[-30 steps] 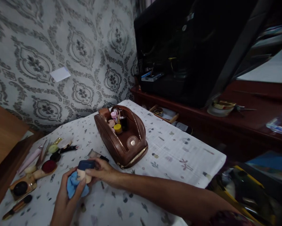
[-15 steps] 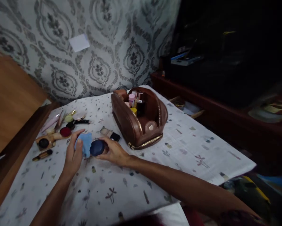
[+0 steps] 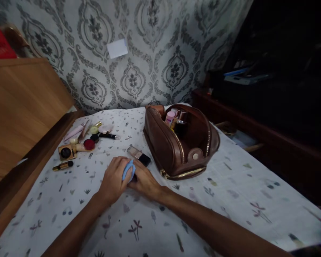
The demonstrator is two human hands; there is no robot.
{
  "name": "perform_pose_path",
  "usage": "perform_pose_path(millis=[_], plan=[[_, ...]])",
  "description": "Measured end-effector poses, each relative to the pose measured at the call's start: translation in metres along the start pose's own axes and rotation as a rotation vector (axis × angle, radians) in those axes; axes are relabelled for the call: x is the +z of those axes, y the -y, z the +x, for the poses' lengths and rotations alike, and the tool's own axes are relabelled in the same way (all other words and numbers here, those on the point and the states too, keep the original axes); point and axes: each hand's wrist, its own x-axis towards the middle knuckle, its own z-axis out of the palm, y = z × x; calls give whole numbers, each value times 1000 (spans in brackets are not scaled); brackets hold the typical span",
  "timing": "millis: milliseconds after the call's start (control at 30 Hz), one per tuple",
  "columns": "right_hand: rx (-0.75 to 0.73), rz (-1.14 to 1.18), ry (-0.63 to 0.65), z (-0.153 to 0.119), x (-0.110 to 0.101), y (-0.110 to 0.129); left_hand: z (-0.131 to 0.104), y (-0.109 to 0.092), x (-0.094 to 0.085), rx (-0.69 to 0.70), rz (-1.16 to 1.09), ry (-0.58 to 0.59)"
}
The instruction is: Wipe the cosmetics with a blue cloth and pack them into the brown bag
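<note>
My left hand [image 3: 114, 180] is closed on a light blue cloth [image 3: 128, 170], pressed against what my right hand holds. My right hand [image 3: 146, 182] is wrapped round a dark round container, now almost wholly hidden by the cloth and fingers. Just beyond my hands lies a small clear bottle with a black cap [image 3: 144, 160]. To their right stands an open brown leather bag [image 3: 163, 142], with a pink-capped item [image 3: 170, 117] and other cosmetics inside.
Several cosmetics lie at the left of the patterned tablecloth [image 3: 101, 232], among them a red round item [image 3: 89, 144], a gold compact [image 3: 67, 152] and a short brown stick [image 3: 63, 166]. A wooden panel [image 3: 23, 107] borders the left; an open drawer [image 3: 241, 139] is beyond the bag.
My two hands have come together, and the blue cloth now covers the dark blue container that showed before. The view has shifted, so the bag and cosmetics appear further right.
</note>
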Motion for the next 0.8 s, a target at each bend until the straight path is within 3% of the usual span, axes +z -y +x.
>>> perform_pose_path(millis=[167, 400, 800], plan=[[48, -38, 31, -1, -2, 5, -1, 2, -4, -135, -190, -41], [133, -76, 129, 0, -9, 13, -10, 23, -2, -423, -323, -80], [127, -90, 219, -1, -12, 13, -9, 45, 1, -476, -459, -8]])
